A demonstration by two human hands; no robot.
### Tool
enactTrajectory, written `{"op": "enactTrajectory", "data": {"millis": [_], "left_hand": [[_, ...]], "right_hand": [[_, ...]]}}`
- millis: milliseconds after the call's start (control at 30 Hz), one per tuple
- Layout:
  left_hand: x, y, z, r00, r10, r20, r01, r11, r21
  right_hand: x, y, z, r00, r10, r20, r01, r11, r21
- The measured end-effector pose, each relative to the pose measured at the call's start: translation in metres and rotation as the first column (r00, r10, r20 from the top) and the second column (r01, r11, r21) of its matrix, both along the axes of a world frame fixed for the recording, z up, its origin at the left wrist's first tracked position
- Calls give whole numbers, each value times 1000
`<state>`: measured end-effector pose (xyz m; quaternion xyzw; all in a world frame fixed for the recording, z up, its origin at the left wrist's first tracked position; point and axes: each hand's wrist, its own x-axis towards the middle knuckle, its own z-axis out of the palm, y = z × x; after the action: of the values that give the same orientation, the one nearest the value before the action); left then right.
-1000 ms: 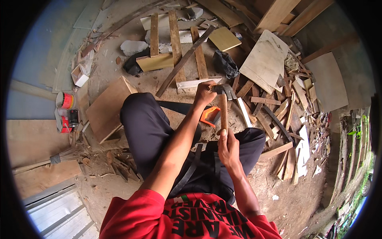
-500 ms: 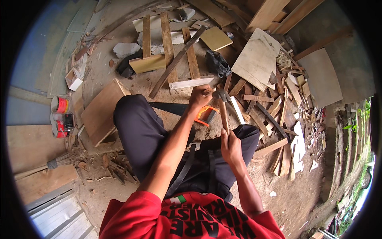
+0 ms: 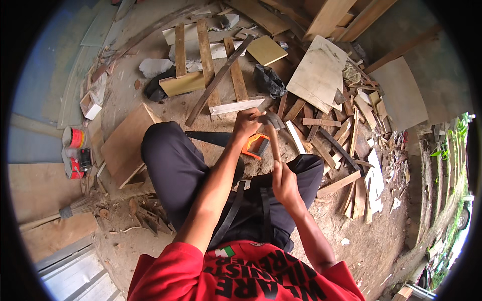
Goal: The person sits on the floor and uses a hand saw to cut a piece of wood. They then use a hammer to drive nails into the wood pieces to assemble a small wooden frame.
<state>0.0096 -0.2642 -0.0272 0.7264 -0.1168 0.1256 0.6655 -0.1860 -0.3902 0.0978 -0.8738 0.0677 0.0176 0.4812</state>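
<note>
My right hand is wrapped round the wooden handle of a hammer. Its dark head is right beside the fingers of my left hand. That left hand is closed at the right end of a pale wooden strip; whatever its fingers pinch is too small to make out. From the strip, several wooden slats run away from me, with a yellowish board at their left. A dark wooden bar slants across them. Between my knees lies a handsaw with an orange handle.
Scrap wood is heaped at the right, with a pale plywood sheet leaning on it. A black plastic bag sits beyond the strip. On the left are a brown board, tins and a broom.
The hammer head has come left, closer to my left hand, and its handle has tilted. My right hand has moved slightly left with it. The whole view has shifted a little.
</note>
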Motion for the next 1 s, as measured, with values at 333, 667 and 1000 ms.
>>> {"op": "enactTrajectory", "data": {"millis": [333,667,1000], "left_hand": [[3,19,6,998,60,8,-61,995,75],[14,20,-1,996,14,-86,-17,999,-27],[-5,8,9,997,43,-71,-40,998,47]], "right_hand": [[-16,4,103,968,-13,252,-131,827,547],[-14,-16,-42,973,5,-229,64,954,294],[-8,18,85,929,-178,325,-89,745,661]]}}
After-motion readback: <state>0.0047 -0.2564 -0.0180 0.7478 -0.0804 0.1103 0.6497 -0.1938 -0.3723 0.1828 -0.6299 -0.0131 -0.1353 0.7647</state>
